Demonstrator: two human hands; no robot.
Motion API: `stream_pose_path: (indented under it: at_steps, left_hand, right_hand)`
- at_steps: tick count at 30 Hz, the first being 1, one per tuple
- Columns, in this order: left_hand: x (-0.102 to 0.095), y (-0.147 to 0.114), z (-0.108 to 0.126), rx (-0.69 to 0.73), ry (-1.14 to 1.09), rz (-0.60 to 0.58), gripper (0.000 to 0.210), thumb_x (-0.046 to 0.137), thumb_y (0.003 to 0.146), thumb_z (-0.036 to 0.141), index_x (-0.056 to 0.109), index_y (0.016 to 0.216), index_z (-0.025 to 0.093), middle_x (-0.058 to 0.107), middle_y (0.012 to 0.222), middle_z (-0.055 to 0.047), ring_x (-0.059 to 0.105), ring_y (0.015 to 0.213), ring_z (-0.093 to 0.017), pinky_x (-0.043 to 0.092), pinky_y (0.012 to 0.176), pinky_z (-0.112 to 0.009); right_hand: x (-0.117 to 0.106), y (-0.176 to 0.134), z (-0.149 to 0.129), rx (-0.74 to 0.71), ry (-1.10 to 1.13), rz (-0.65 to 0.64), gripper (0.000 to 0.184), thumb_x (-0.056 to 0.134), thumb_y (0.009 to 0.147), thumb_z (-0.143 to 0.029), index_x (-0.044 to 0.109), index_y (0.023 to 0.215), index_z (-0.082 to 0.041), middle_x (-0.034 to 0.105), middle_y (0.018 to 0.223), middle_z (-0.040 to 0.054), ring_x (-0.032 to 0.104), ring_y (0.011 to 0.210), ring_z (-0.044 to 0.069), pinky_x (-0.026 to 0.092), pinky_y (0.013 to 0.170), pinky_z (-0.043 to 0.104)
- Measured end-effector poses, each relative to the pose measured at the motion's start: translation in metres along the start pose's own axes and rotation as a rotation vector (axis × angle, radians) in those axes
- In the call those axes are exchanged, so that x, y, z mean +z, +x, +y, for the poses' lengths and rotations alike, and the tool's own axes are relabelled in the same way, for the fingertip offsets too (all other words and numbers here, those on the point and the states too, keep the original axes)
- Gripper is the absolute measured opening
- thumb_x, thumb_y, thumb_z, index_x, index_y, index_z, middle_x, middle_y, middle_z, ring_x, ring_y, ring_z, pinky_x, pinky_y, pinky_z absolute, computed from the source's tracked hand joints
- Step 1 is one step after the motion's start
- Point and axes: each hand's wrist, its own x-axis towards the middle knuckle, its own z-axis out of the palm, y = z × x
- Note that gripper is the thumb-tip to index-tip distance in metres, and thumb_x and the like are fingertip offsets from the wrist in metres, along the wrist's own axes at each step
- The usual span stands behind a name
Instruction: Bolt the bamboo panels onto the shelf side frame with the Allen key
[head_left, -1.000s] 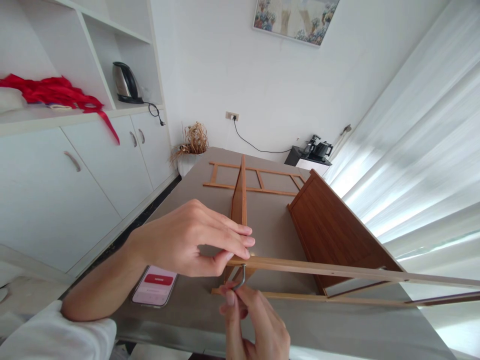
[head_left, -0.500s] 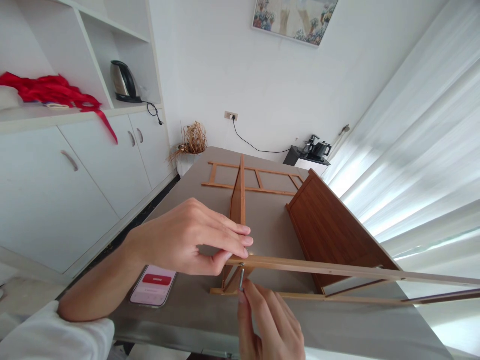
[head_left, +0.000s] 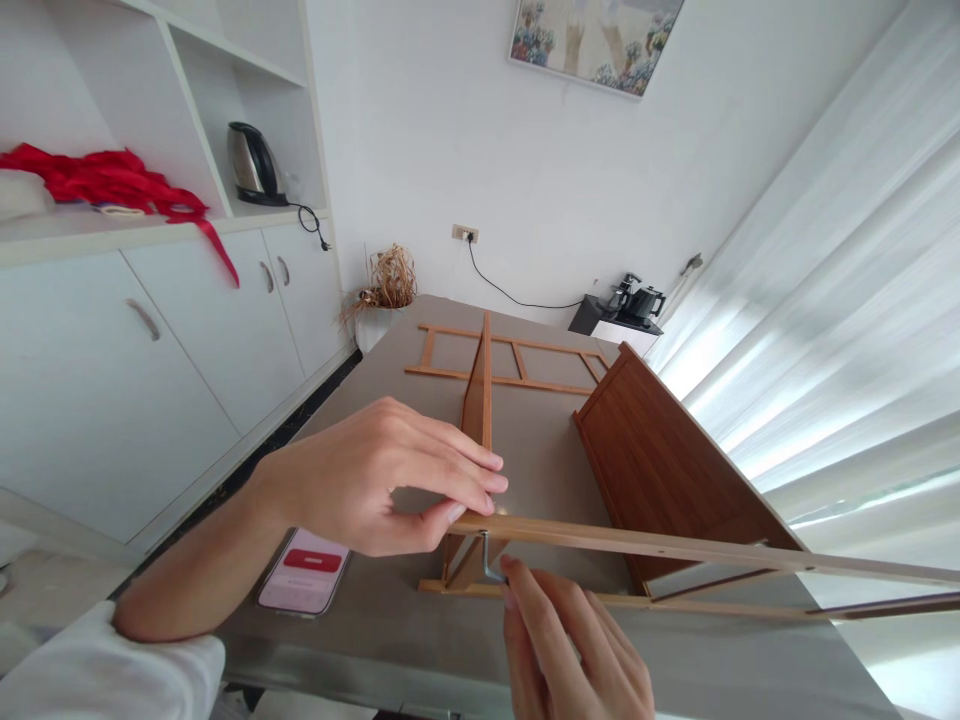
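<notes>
A bent metal hex key (head_left: 487, 562) is pinched in my right hand (head_left: 574, 640), its short upper end at a hole in the near face of a wooden side frame (head_left: 600, 536). My left hand (head_left: 397, 478) grips the corner where that frame meets an upright wooden shelf panel (head_left: 477, 395), thumb on the near side and fingers over the top. A second, larger wooden panel (head_left: 675, 465) stands on edge to the right, against the same frame. Whether a screw sits under the key's tip is too small to tell.
All this rests on a grey table (head_left: 540, 460). A ladder-like wooden frame (head_left: 525, 362) lies flat at the far end. Beside my left forearm lies a phone (head_left: 303, 572) with its screen lit. White cabinets (head_left: 187, 330) stand left, a curtain (head_left: 840, 300) hangs right.
My right hand has moved right and slightly down. The hex key was upright between my fingertips; now its bend shows, with the far arm pointing right into my fingers. My left hand stays put.
</notes>
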Motion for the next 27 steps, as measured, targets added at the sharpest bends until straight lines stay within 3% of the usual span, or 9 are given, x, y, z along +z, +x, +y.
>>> stream_pose_path:
  at_steps: [5, 11, 27]
  left_hand:
    - [-0.003, 0.002, -0.006, -0.001, -0.076, -0.033, 0.045, 0.053, 0.083, -0.003, 0.07, 0.116, 0.022, 0.076, 0.116, -0.004, 0.068, 0.118, -0.018, 0.057, 0.102, -0.029]
    - [-0.002, 0.003, -0.017, -0.065, -0.058, -0.185, 0.044, 0.058, 0.092, 0.005, 0.065, 0.131, 0.025, 0.06, 0.143, -0.009, 0.048, 0.141, -0.024, 0.044, 0.117, -0.041]
    - [0.004, 0.008, -0.031, -0.089, -0.295, -0.208, 0.018, 0.058, 0.1, 0.024, 0.074, 0.109, 0.025, 0.067, 0.107, -0.01, 0.059, 0.11, -0.019, 0.05, 0.101, -0.032]
  right_hand:
    - [-0.002, 0.002, -0.004, 0.057, -0.013, 0.011, 0.019, 0.061, 0.093, -0.009, 0.067, 0.109, -0.016, 0.073, 0.081, 0.0032, 0.066, 0.062, 0.012, 0.051, 0.064, 0.026]
    - [0.0, 0.002, -0.005, 0.05, -0.006, 0.01, 0.02, 0.062, 0.092, -0.009, 0.068, 0.109, -0.016, 0.072, 0.079, 0.003, 0.065, 0.061, 0.011, 0.051, 0.062, 0.026]
    - [0.0, 0.002, 0.0, 0.023, 0.015, -0.001, 0.021, 0.06, 0.092, -0.009, 0.069, 0.11, -0.015, 0.073, 0.083, 0.0045, 0.069, 0.063, 0.011, 0.053, 0.063, 0.023]
